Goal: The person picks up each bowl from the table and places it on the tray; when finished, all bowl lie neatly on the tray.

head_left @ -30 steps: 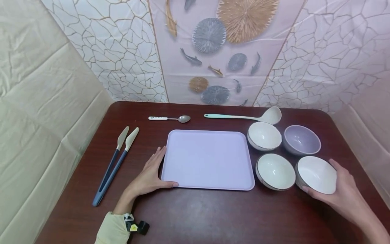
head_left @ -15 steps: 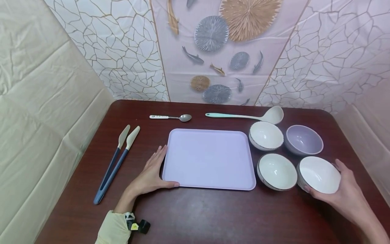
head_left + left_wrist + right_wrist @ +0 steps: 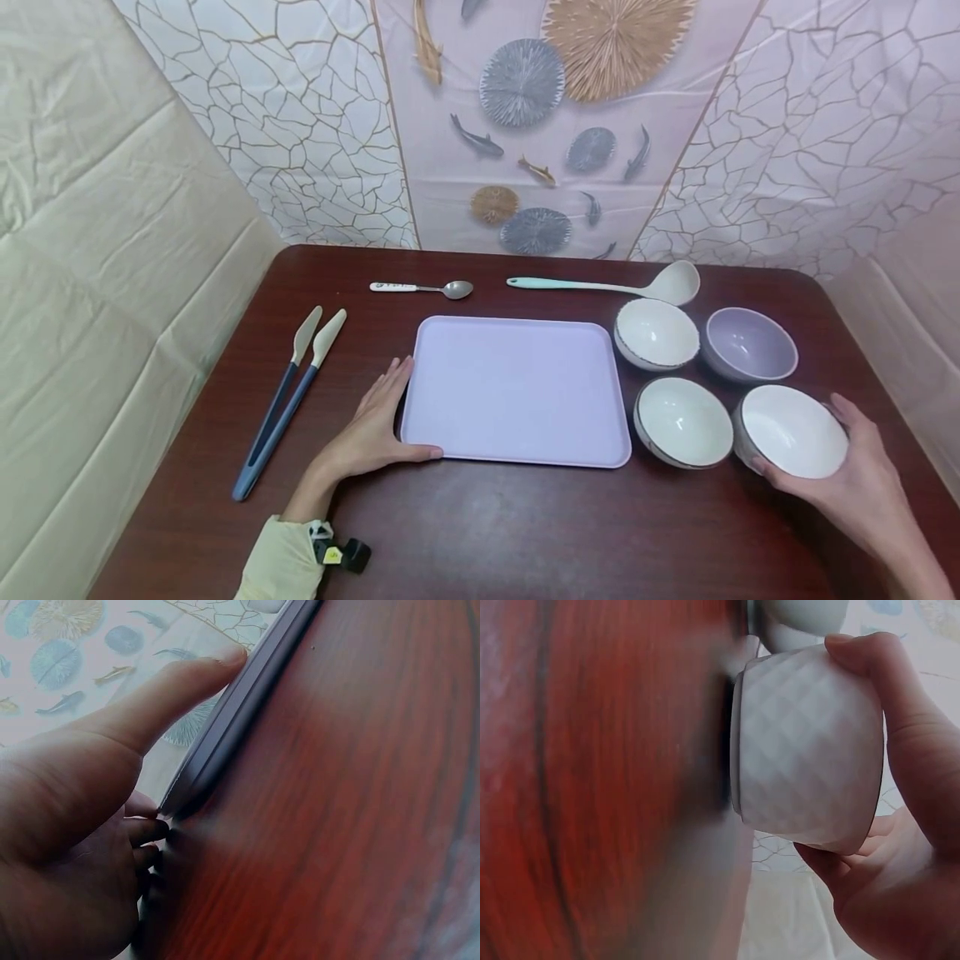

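In the head view my right hand (image 3: 862, 475) grips the front right white bowl (image 3: 793, 432), thumb at its near side and fingers round the far right. The right wrist view shows that bowl's quilted outer wall (image 3: 810, 750); whether its foot touches the table I cannot tell. My left hand (image 3: 371, 429) lies spread at the near left corner of a lilac tray (image 3: 517, 392). Its thumb touches the front rim and its fingertips the left rim. In the left wrist view the straight thumb (image 3: 187, 682) lies against the tray's side (image 3: 240, 705).
Beside the held bowl is another white bowl (image 3: 682, 422). Behind stand a scalloped white bowl (image 3: 656, 333) and a purple bowl (image 3: 750, 344). A ladle (image 3: 600, 286) and a spoon (image 3: 427, 289) lie at the back; blue-handled tongs (image 3: 281, 408) lie left on the dark table (image 3: 525, 533).
The right hand has moved slightly right with the bowl, which looks a little larger and farther from its neighbour. The left hand stays at the tray. The head view has shifted slightly.
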{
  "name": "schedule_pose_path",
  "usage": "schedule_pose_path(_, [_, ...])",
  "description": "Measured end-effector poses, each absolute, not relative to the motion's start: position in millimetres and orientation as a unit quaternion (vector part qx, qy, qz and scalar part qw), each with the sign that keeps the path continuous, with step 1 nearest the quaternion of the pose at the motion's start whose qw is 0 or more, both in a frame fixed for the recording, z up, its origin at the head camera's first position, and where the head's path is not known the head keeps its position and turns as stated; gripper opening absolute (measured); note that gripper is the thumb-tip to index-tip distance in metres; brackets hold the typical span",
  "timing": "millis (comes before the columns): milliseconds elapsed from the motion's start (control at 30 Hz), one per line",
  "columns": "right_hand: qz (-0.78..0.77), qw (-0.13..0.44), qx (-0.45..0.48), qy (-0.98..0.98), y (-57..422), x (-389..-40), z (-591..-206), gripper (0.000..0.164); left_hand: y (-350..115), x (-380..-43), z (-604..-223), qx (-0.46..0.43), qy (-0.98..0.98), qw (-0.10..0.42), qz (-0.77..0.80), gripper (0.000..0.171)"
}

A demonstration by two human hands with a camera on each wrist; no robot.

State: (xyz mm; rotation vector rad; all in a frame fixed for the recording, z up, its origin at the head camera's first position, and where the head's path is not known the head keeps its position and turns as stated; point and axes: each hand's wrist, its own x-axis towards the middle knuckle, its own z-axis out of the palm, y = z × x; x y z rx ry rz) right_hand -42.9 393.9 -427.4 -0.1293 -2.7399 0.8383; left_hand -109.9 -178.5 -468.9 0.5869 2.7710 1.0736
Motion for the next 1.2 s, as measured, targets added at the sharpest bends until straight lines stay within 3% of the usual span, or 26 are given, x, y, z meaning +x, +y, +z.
schedule_pose_path(333, [0.290,0.142,-0.047,-0.945,390,-37,-404,0.123,-178,-110,-472,0.196,0.913,0.057,0.354,0.132])
schedule_pose_path(533, [0.297,0.152,-0.010,-0.942,360,-54,-360,0.126,-180,-110,-471,0.198,0.912,0.059,0.353,0.132])
schedule_pose_path(700, [0.322,0.148,0.077,-0.932,292,-97,-317,0.126,-180,-112,-472,0.198,0.912,0.057,0.354,0.134])
schedule_pose_path(833, [0.357,0.110,0.149,-0.916,216,-139,-308,0.122,-184,-113,-473,0.199,0.913,0.057,0.353,0.136])
schedule_pose_path(1033, [0.398,0.063,0.191,-0.895,117,-180,-345,0.125,-182,-111,-475,0.205,0.913,0.054,0.349,0.137])
schedule_pose_path(1200, [0.396,0.035,0.199,-0.896,62,-200,-376,0.125,-186,-111,-472,0.204,0.919,0.051,0.334,0.137])
